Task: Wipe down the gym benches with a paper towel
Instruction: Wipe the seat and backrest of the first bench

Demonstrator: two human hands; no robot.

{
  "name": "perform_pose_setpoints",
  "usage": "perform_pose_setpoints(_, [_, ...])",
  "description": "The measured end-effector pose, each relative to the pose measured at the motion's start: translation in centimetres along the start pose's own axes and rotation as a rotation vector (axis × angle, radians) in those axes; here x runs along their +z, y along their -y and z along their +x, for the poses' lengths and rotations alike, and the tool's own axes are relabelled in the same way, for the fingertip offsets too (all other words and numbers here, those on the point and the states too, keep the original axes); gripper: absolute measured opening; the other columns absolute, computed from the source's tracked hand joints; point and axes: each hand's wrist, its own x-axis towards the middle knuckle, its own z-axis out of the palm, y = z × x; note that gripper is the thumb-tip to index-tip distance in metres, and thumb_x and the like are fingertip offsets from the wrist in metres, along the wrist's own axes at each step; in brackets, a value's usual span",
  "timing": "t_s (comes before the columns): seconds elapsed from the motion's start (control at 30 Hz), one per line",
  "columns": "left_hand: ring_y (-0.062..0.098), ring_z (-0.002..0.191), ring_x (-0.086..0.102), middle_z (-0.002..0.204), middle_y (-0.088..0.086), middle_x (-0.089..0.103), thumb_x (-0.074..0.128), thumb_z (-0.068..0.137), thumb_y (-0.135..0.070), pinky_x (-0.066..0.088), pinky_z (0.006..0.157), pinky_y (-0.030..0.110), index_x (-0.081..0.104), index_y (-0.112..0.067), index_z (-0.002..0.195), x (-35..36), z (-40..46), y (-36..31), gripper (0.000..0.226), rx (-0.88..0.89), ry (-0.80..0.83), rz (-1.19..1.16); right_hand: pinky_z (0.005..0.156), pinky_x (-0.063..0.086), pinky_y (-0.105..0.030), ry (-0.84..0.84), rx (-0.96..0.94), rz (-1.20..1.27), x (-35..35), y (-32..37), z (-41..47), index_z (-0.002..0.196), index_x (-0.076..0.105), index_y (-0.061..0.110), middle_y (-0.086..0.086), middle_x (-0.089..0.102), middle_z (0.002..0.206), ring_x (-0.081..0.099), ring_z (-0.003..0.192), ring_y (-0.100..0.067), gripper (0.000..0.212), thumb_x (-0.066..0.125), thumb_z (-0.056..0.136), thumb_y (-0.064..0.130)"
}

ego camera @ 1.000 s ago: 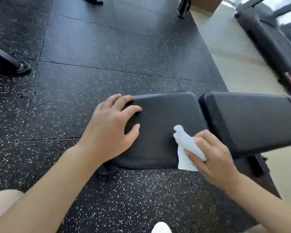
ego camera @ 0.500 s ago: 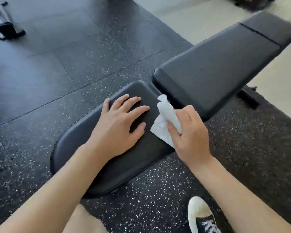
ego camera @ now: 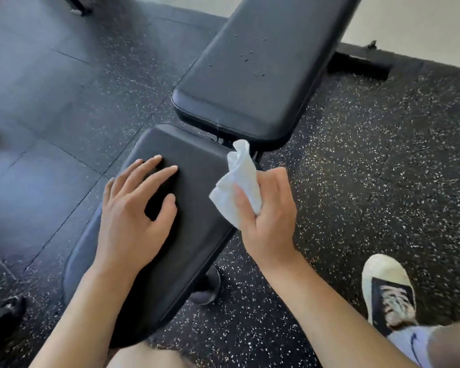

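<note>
White paper towel (ego camera: 237, 181) pinched upright in right hand (ego camera: 270, 216); left hand (ego camera: 133, 211) fingers spread flat on seat pad (ego camera: 197, 208).

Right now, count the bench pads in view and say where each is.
2. The seat pad lies nearest, under the left hand. The back pad, dotted with droplets, extends away beyond it. Others may lie out of frame.

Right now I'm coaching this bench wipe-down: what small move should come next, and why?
Probably carry the paper towel in the right hand forward onto the back pad: droplets sit unwiped there, while the left hand rests flat on the seat pad, which looks dry.
</note>
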Motion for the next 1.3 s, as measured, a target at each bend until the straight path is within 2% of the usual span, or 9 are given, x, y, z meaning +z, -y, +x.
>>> perform_pose_setpoints(0.2, [0.005, 0.152, 0.033, 0.155, -0.021, 0.05, 0.054, 0.094, -0.039, 0.029, 0.124, 0.054, 0.062, -0.041, 0.141, 0.3, 0.0, 0.1, 0.048, -0.03, -0.012, -0.046, 0.067, 0.043, -0.04, 0.248, -0.304, 0.088, 0.9, 2.2, -7.3, 0.119, 0.051, 0.016, -0.001, 0.044, 0.102, 0.047, 0.081, -0.025, 0.043, 0.034, 0.106, 0.054])
perform_pose_setpoints(0.43, [0.01, 0.153, 0.035, 0.156, -0.017, 0.05, 0.052, 0.096, -0.038, 0.029, 0.125, 0.053, 0.062, -0.04, 0.142, 0.2, -0.1, -0.5, 0.047, -0.036, -0.002, -0.017, 0.067, 0.048, -0.041, 0.078, -0.014, 0.121, -0.5, -1.3, -4.4, 0.116, 0.053, 0.017, 0.0, 0.047, 0.103, 0.051, 0.089, -0.02, 0.034, 0.043, 0.106, 0.048])
perform_pose_setpoints(0.63, [0.012, 0.151, 0.037, 0.155, -0.014, 0.052, 0.054, 0.093, -0.035, 0.029, 0.124, 0.052, 0.066, -0.036, 0.138, 0.1, -0.1, -0.9, 0.047, -0.051, -0.006, -0.048, 0.066, 0.047, -0.041, 0.281, -0.1, 0.269, 0.5, 2.6, -9.3, 0.118, 0.054, 0.018, 0.003, 0.043, 0.104, 0.051, 0.084, -0.021, 0.039, 0.041, 0.107, 0.053])
perform_pose_setpoints(0.7, [0.011, 0.151, 0.037, 0.156, -0.014, 0.052, 0.053, 0.093, -0.037, 0.028, 0.124, 0.053, 0.066, -0.038, 0.139, 0.0, -0.1, -0.9, 0.047, -0.059, -0.006, -0.04, 0.066, 0.047, -0.039, 0.286, -0.142, 0.204, -0.3, 1.6, -7.7, 0.115, 0.055, 0.017, 0.003, 0.044, 0.103, 0.051, 0.084, -0.021, 0.037, 0.042, 0.107, 0.051])
perform_pose_setpoints(0.83, [0.013, 0.152, 0.037, 0.156, -0.015, 0.051, 0.053, 0.094, -0.04, 0.027, 0.123, 0.058, 0.064, -0.04, 0.139, 0.0, -0.4, -0.6, 0.046, -0.054, -0.009, -0.009, 0.071, 0.044, -0.032, 0.162, -0.032, 0.052, -1.9, -0.9, -0.6, 0.108, 0.057, 0.018, 0.001, 0.049, 0.1, 0.052, 0.086, -0.019, 0.033, 0.049, 0.105, 0.049])
perform_pose_setpoints(0.9, [0.014, 0.15, 0.041, 0.153, -0.014, 0.055, 0.055, 0.095, -0.038, 0.029, 0.122, 0.059, 0.067, -0.038, 0.136, 0.0, -0.5, -0.4, 0.043, -0.056, -0.033, -0.027, 0.071, 0.044, -0.034, 0.186, -0.041, -0.047, -2.1, -1.1, 3.0, 0.102, 0.058, 0.015, 0.0, 0.052, 0.099, 0.052, 0.086, -0.021, 0.033, 0.052, 0.105, 0.048])
perform_pose_setpoints(1.1, [0.019, 0.137, 0.053, 0.143, -0.008, 0.064, 0.063, 0.094, -0.023, 0.038, 0.119, 0.05, 0.076, -0.026, 0.124, -0.2, -0.9, -0.4, 0.033, -0.09, -0.134, -0.069, 0.067, 0.044, -0.04, 0.405, -0.194, -0.385, -0.7, 1.4, 8.1, 0.086, 0.048, 0.015, -0.006, 0.058, 0.094, 0.056, 0.086, -0.033, 0.033, 0.054, 0.101, 0.044])
perform_pose_setpoints(1.2, [0.021, 0.135, 0.053, 0.141, -0.006, 0.064, 0.067, 0.093, -0.016, 0.039, 0.118, 0.048, 0.076, -0.024, 0.122, -0.4, -1.1, -0.7, 0.032, -0.109, -0.145, -0.063, 0.065, 0.035, -0.036, 0.435, -0.343, -0.521, 0.6, 2.8, 9.2, 0.091, 0.051, 0.017, -0.008, 0.06, 0.094, 0.06, 0.086, -0.034, 0.031, 0.052, 0.102, 0.046])
perform_pose_setpoints(1.3, [0.022, 0.137, 0.05, 0.145, -0.005, 0.061, 0.066, 0.092, -0.02, 0.038, 0.119, 0.047, 0.073, -0.023, 0.128, -0.5, -1.0, -0.7, 0.036, -0.124, -0.138, -0.039, 0.066, 0.031, -0.035, 0.453, -0.488, -0.568, 3.4, 4.4, 10.1, 0.104, 0.058, 0.015, -0.007, 0.061, 0.102, 0.061, 0.093, -0.032, 0.034, 0.05, 0.102, 0.048])
